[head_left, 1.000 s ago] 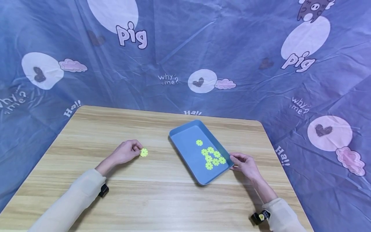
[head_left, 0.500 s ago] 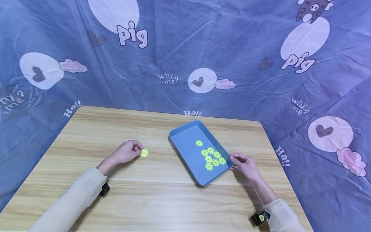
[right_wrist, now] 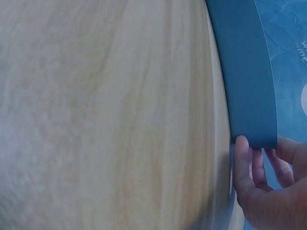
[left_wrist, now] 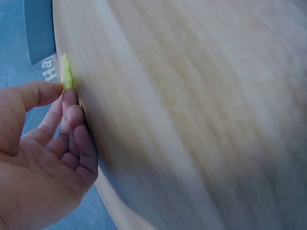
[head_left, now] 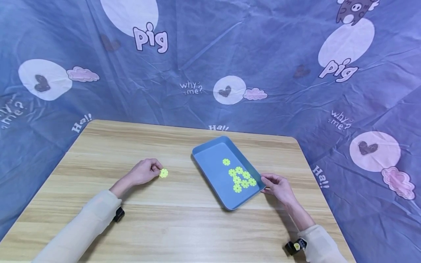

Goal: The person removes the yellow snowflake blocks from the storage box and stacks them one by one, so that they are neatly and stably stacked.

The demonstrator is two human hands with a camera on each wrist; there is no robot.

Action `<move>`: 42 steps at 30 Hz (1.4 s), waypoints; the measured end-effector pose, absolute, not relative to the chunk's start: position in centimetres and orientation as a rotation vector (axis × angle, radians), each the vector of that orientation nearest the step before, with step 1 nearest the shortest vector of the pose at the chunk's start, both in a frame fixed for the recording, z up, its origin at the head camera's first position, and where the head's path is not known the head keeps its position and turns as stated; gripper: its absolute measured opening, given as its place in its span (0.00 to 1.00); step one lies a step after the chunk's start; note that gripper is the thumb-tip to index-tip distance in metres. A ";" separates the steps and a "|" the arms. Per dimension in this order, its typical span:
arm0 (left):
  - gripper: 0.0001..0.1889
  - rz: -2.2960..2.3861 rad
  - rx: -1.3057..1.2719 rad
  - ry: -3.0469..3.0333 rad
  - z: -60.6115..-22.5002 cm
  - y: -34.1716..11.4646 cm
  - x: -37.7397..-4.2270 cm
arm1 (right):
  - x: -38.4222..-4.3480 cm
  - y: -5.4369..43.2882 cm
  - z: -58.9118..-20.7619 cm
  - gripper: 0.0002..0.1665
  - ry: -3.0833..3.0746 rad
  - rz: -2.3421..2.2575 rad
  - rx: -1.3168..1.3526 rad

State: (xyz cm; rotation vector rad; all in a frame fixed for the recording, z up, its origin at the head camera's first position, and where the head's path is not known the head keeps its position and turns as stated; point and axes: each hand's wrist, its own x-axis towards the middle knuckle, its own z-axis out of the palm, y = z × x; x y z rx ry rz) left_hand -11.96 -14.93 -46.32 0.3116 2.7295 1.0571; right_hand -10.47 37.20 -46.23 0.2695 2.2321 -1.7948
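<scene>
A yellow-green snowflake building disc [head_left: 163, 173], round with a notched rim, is pinched between the thumb and fingertips of my left hand [head_left: 146, 171] at the left-centre of the table. In the left wrist view the disc [left_wrist: 66, 72] appears edge-on, close over the wood. My right hand [head_left: 279, 188] grips the near right corner of a shallow blue tray [head_left: 210, 175], which lies at a slant on the table. From the right wrist, fingertips and thumb show on either side of the corner of the tray wall [right_wrist: 249, 72]. Several like discs [head_left: 237, 179] lie in the tray's right part, one [head_left: 226, 162] apart from them.
The light wooden table [head_left: 184, 233] has rounded far corners. Behind and beside it hangs a blue cloth [head_left: 197, 44] printed with pigs, hearts and words. Bare wood lies between my left hand and the tray.
</scene>
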 end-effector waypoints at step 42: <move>0.17 1.013 0.789 2.917 -42.8 -2.2 -14.4 | -10.3 37.2 -45.9 0.27 2.224 -1.793 0.259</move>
